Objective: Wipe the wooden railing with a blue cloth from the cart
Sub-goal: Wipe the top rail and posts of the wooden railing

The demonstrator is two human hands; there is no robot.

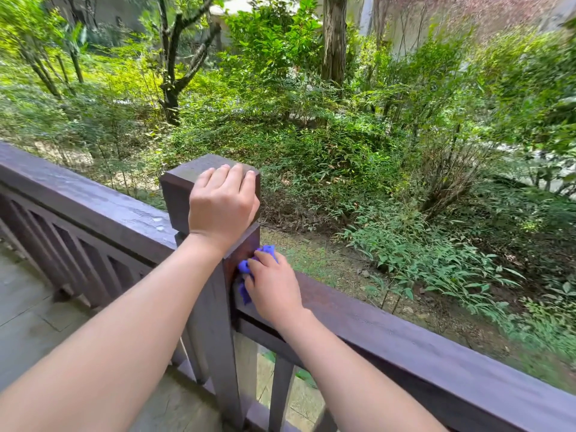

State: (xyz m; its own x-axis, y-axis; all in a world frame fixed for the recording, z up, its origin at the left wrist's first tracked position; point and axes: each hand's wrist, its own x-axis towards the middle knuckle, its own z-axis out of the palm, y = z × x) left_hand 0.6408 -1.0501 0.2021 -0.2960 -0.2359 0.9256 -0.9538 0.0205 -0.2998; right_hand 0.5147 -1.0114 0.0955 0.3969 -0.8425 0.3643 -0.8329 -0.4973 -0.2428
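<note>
A dark brown wooden railing [405, 341] runs from the left edge to the lower right, joined at a square corner post [179, 190]. My left hand [223, 202] rests on the post's block cap, fingers curled over its top and near face. My right hand [274, 285] is closed on a bunched blue cloth [244, 268] and presses it against the post's right side, just above where the right-hand rail meets it. Most of the cloth is hidden under my fingers. The cart is not in view.
The left rail [78, 194] has a few water drops near the post. Slanted and upright balusters [93, 263] fill the space below the rails. A grey paved floor [28, 313] lies at lower left. Shrubs and trees [311, 126] grow beyond the railing.
</note>
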